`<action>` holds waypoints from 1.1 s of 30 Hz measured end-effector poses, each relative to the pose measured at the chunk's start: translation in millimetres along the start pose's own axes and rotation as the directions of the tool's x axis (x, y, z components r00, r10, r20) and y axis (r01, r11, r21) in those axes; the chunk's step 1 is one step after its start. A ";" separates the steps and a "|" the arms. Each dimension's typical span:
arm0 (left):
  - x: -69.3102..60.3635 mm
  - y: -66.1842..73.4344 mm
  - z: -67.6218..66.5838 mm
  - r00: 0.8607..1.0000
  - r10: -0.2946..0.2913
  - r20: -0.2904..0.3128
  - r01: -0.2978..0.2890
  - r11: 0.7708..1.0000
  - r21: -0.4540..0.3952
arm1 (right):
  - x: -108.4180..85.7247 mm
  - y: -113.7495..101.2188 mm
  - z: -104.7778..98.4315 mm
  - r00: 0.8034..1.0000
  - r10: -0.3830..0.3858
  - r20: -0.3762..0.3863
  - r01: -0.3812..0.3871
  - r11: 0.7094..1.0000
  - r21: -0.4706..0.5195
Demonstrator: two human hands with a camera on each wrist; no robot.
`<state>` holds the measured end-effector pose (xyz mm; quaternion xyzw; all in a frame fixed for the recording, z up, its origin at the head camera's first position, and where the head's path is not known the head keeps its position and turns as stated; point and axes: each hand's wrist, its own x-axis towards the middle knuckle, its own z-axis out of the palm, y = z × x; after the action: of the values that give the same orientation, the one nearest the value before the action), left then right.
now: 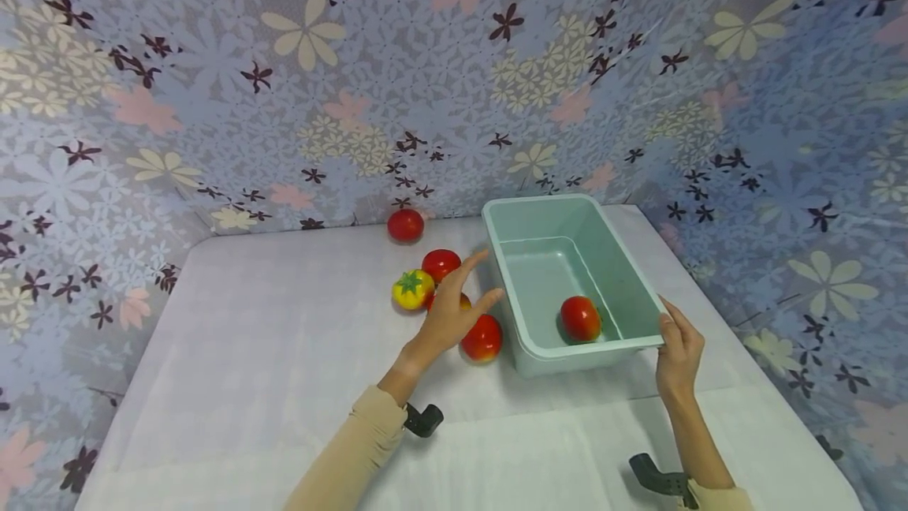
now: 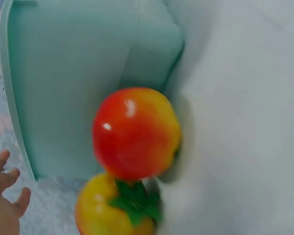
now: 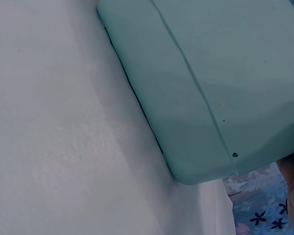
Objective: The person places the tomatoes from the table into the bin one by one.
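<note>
Bin (image 1: 567, 363): on table (image 1: 248, 353), one tomato (image 1: 581, 318) inside | Left hand (image 1: 447, 315): fingers extended, holding nothing, beside bin's left rim | Right hand (image 1: 679, 355): grips bin's near right corner | Five tomatoes (image 1: 482, 339): left of bin

The bin (image 1: 535, 278) stands on the table's (image 1: 284, 337) right side, one fruit (image 1: 580, 318) inside toward its near end. Four fruits (image 1: 482, 339) cluster left of it; a lone fruit (image 1: 405, 225) lies behind them.

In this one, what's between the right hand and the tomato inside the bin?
Only part of the bin, its right wall and a bare strip of floor, lies between the right hand and the tomato; the head view shows this.
</note>
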<state>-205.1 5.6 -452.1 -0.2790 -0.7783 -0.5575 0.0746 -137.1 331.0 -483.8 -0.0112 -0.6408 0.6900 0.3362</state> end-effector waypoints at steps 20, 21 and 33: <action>-44.5 -20.9 -22.8 0.988 -0.137 0.074 0.146 0.980 -0.136 | -0.7 2.2 -2.8 1.000 0.000 0.003 0.000 0.998 0.056; -45.5 -21.6 -23.3 0.988 -0.132 0.082 0.142 0.980 -0.141 | -0.7 2.4 -2.9 1.000 -0.002 0.004 0.002 0.998 0.063; -50.0 -27.8 -8.8 0.997 0.034 0.068 -0.028 0.995 -0.093 | -0.8 1.8 2.1 1.000 0.001 0.009 -0.002 0.995 0.097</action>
<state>-179.6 -26.2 -493.2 -0.3135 -0.7497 -0.5813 0.0433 -138.2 328.8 -485.4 0.0080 -0.6080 0.7207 0.3330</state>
